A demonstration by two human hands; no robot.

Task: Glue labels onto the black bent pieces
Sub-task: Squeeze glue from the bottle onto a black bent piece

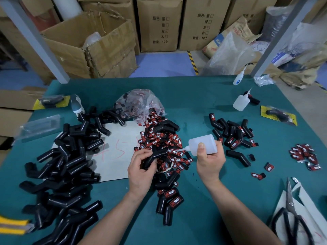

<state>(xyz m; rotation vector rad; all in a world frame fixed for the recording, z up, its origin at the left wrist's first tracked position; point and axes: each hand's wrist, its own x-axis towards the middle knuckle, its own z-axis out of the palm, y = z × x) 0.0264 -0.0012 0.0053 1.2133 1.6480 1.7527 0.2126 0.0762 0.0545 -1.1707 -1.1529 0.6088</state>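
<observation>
My left hand grips a black bent piece above a heap of red-and-black labels. My right hand holds a translucent glue bottle tipped to the left, its thin nozzle pointing at the held piece. A large pile of plain black bent pieces lies at the left. Labelled bent pieces lie in front of my hands, and more lie at the right.
A plastic bag of labels sits behind the heap. Two more glue bottles stand at the back right. Scissors lie on white paper at the front right. Loose labels are scattered right. Cardboard boxes stand behind the green table.
</observation>
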